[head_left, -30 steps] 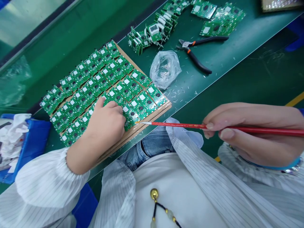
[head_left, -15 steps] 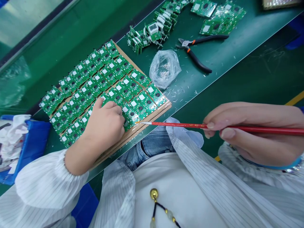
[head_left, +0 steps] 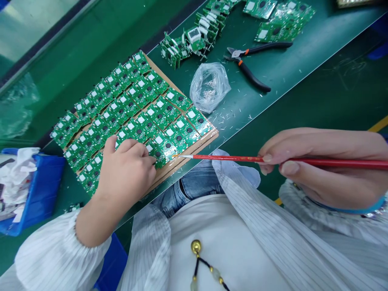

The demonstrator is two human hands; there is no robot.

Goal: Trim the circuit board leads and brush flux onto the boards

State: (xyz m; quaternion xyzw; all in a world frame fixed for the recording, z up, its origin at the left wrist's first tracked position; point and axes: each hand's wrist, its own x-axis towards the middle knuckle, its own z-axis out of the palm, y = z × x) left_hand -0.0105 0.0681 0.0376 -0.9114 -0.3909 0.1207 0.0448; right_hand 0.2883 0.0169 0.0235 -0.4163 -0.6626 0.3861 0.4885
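My right hand [head_left: 324, 165] is closed around a thin red paintbrush [head_left: 227, 158], held nearly level. The brush's fine tip points left, over the near edge of the circuit boards [head_left: 182, 125]. These green boards, each with a white square and a black dot, lie in rows on a cardboard sheet [head_left: 194, 148]. My left hand [head_left: 124, 169] rests palm down on the near rows, its fingers bent and closed. The fingertips are hidden beneath the hand, so what they grip, if anything, does not show.
Beyond the sheet are a clear plastic bag [head_left: 209, 87] of small metal pins, cutting pliers [head_left: 254, 60] with black handles and a row of standing boards [head_left: 194, 38]. Cut wire bits lie scattered nearby. At left stands a blue bin [head_left: 48, 190] with white scraps.
My left hand has shifted left and slightly down toward me, uncovering boards on its right. My right hand and the brush have barely moved.
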